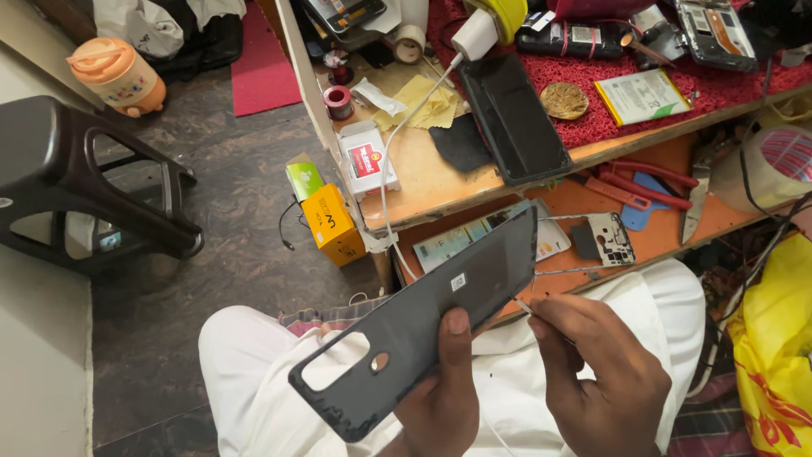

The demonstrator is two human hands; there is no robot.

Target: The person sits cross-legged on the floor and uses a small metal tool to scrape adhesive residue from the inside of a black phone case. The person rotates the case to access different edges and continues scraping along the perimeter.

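Grasping a dark phone back cover in the left hand, thumb pressed flat on its inner face, cover tilted over the lap. Pinching a thin metal tool in the right hand, tip touching the cover's right edge. Farther off, a black phone frame on the wooden bench; far left, a dark plastic stool.
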